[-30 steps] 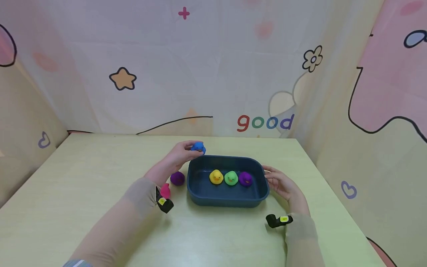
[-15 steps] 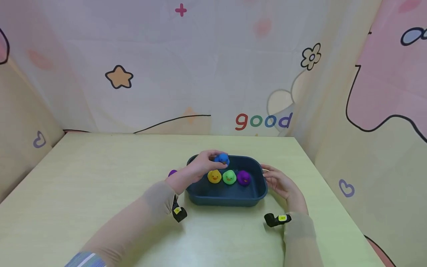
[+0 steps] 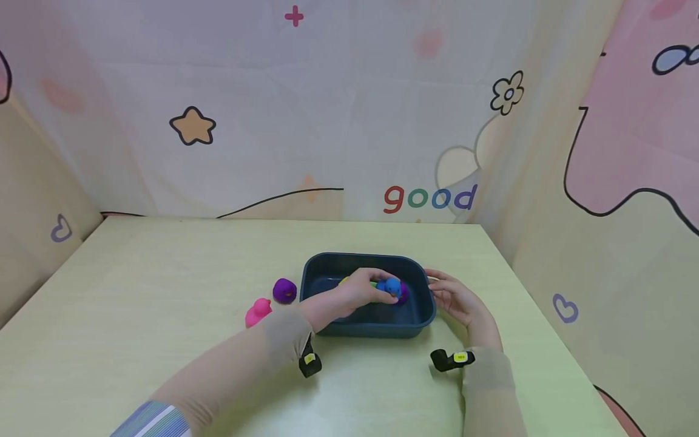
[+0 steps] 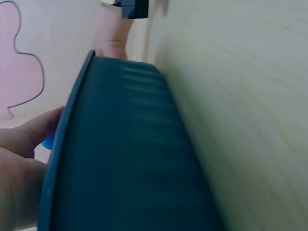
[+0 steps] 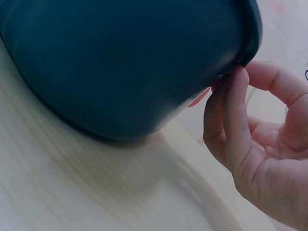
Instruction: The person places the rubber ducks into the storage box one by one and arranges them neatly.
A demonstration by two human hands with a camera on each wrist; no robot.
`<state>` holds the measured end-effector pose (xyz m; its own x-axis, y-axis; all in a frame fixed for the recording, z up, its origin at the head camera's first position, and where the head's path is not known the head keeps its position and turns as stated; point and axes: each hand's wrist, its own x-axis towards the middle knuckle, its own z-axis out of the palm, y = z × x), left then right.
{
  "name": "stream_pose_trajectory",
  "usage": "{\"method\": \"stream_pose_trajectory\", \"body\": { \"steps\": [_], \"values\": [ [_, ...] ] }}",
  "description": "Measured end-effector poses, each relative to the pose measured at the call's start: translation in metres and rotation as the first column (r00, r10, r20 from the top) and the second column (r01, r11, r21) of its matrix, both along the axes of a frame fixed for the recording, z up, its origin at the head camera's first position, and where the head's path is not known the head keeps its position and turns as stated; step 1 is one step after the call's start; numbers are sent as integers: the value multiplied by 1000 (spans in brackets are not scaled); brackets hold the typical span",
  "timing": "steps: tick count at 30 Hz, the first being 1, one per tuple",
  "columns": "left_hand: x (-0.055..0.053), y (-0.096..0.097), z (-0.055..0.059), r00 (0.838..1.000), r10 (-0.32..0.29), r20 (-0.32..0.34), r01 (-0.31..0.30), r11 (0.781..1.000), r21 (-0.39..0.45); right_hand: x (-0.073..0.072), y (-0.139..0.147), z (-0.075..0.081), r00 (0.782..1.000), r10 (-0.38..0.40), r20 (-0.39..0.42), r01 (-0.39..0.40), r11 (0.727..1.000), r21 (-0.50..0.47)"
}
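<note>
My left hand [image 3: 363, 289] reaches into a dark blue rectangular bin [image 3: 363, 331] and holds a blue rubber duck [image 3: 391, 286] between thumb and fingers. A purple duck [image 3: 404, 293] sits behind it, partly hidden. The yellow duck [image 3: 343, 281] and the green duck [image 3: 374, 283] are mostly covered by that hand. At the bin's right end, my right hand [image 3: 455, 297] holds the rim with bent fingers, as the right wrist view shows at the bin wall [image 5: 120, 62]. In the left wrist view the bin's outer side [image 4: 120, 144] hides most of the held duck.
Outside the bin to the left, a second purple duck [image 3: 284, 291] and a pink duck [image 3: 258, 312] stand on the pale wooden table [image 3: 164, 273]. The left forearm partly covers the pink one. A printed curtain [image 3: 273, 121] hangs behind the table.
My left hand has carried the blue duck rightward from beyond the bin's back left corner down into the bin. The right hand stays at the rim.
</note>
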<state>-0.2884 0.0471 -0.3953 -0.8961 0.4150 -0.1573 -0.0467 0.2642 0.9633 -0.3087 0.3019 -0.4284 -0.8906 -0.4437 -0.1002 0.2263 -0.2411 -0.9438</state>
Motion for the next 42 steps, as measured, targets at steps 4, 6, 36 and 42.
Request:
{"method": "stream_pose_trajectory", "body": {
  "steps": [4,6,36,42],
  "values": [
    [2,5,-5,1000,-16,-25,15,999,-46,3,-3,5,1000,-4,5,3,1000,29],
    [3,8,-6,999,-27,-39,24,998,-65,3,-4,6,1000,-6,10,5,999,34],
    [2,32,-19,974,-152,-170,62,894,-443,-2,-1,-1,1000,7,15,-7,1000,-21],
    [6,34,-16,975,-149,-163,53,874,-483,-5,1,-6,1000,-1,15,1,1000,-22]
  ]
}}
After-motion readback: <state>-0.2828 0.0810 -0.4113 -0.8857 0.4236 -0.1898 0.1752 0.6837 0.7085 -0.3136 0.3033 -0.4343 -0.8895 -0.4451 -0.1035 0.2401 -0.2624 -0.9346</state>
